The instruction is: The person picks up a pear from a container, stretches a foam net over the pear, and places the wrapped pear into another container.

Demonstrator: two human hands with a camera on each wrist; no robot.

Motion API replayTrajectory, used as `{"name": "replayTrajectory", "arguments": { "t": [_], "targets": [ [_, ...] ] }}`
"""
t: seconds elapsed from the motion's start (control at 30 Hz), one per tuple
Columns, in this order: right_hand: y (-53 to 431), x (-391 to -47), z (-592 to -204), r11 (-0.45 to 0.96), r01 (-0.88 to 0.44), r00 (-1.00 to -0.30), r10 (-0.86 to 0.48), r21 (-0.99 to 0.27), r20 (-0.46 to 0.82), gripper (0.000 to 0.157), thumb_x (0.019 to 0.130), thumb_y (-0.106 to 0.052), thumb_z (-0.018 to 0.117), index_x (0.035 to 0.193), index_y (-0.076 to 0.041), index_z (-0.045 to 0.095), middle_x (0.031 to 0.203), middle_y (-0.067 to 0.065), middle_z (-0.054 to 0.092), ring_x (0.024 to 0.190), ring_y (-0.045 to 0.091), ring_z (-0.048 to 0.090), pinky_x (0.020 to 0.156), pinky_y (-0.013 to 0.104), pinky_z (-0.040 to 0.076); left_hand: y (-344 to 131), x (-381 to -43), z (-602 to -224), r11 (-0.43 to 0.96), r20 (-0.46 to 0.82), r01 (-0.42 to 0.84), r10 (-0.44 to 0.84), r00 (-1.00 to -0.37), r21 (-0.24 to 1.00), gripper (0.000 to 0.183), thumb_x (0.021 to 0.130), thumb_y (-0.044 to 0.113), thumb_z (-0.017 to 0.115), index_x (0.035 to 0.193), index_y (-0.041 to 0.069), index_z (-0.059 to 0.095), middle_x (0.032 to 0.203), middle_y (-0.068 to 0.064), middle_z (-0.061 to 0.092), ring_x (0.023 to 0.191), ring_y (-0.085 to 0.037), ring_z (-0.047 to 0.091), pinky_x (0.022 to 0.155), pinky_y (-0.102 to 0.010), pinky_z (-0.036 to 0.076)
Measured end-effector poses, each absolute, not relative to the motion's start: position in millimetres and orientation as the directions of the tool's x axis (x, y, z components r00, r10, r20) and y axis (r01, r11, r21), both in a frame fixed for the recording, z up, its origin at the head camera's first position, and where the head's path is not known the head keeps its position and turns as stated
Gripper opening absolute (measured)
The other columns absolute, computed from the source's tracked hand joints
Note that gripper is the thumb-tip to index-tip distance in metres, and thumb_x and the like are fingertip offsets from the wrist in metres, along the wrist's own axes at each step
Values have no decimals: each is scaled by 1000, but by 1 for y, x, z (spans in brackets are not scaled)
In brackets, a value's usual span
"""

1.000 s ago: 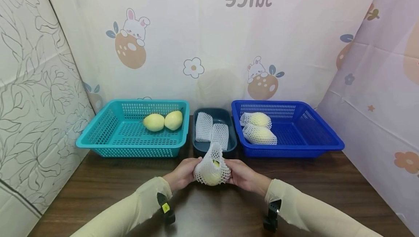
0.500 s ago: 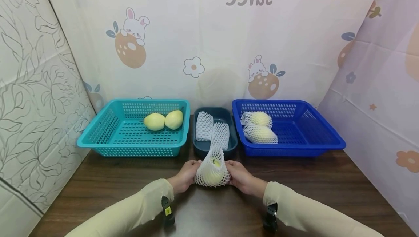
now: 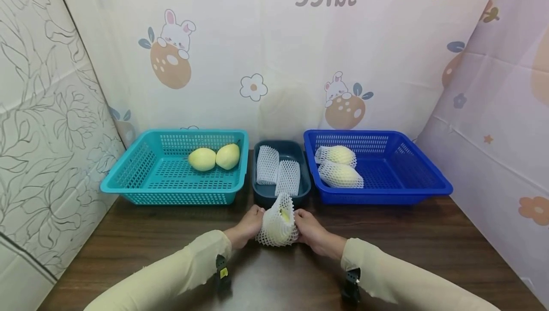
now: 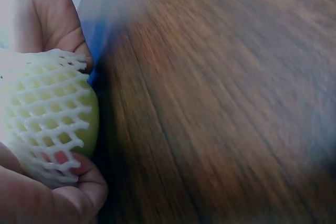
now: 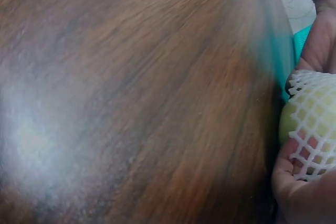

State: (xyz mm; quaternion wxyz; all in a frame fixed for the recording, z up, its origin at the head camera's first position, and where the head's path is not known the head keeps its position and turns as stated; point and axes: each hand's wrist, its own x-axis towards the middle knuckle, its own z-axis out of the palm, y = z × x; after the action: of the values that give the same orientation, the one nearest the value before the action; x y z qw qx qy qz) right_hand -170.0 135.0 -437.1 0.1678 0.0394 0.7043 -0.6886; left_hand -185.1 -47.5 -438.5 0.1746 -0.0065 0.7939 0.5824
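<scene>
- Holding a pale-yellow fruit (image 4: pixel 93 121) in its white foam net (image 3: pixel 274 231) between them: left hand (image 3: pixel 250 222) at one side, right hand (image 3: pixel 311 229) at the other, roughly mirrored.
- Grip: both hands curl in at the net's edge. In each wrist view I see part of a finger through the mesh and another digit outside it; which digits, I cannot tell.
- Pose: left sleeve (image 3: pixel 171 273) and right sleeve (image 3: pixel 411 273) slant in from the lower corners, wrists angled toward each other. I note a black strap (image 3: pixel 353 276) at each cuff.
- Position: fruit and net sit centrally over the desk (image 3: pixel 300 282), just before the dark tub (image 3: pixel 293 151). The net's narrow end points tubward, with fruit visible through a gap. Desk contact: I cannot tell.
- Left of tub: teal basket (image 3: pixel 171 190) with two bare fruits (image 3: pixel 202 159) side by side.
- In tub: two flat nets (image 3: pixel 268 165).
- Right of tub: blue basket (image 3: pixel 386 191) with two netted fruits (image 3: pixel 340 176).
</scene>
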Motion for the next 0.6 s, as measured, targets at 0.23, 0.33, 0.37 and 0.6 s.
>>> {"name": "replayTrajectory", "arguments": {
  "t": [0.23, 0.33, 0.37, 0.6],
  "targets": [
    [138, -165, -427, -5, 323, -911, -272, -946, -310, 18, 103, -13, 31, 107, 0, 42, 90, 7, 57, 77, 17, 58, 70, 37, 48, -50, -185, -433, 294, -314, -245, 214, -925, 924, 24, 106, 22, 29, 112, 3, 41, 105, -13, 46, 96, -27, 45, 76, -39, 41],
    [139, -165, -425, -20, 347, -896, -301, -937, -326, 18, 104, -16, 31, 108, -1, 41, 91, 7, 57, 79, 17, 57, 70, 36, 48, -51, -184, -433, 268, -333, -272, 218, -917, 924, 26, 106, 23, 28, 116, 2, 40, 109, -15, 46, 99, -28, 46, 76, -41, 43],
    [138, -166, -425, -21, 351, -894, -304, -936, -328, 18, 105, -17, 31, 107, -2, 41, 91, 7, 57, 78, 17, 57, 70, 36, 47, -52, -183, -434, 256, -342, -284, 217, -914, 924, 26, 106, 23, 28, 117, 2, 39, 110, -15, 46, 100, -28, 46, 77, -42, 44],
    [136, -168, -424, -26, 354, -897, -292, -935, -331, 23, 105, -19, 33, 111, 1, 41, 93, 8, 57, 82, 17, 57, 71, 34, 47, -50, -180, -432, 179, -353, -322, 190, -916, 930, 28, 106, 24, 27, 118, 2, 38, 112, -16, 46, 100, -28, 47, 76, -40, 43]
  ]
}}
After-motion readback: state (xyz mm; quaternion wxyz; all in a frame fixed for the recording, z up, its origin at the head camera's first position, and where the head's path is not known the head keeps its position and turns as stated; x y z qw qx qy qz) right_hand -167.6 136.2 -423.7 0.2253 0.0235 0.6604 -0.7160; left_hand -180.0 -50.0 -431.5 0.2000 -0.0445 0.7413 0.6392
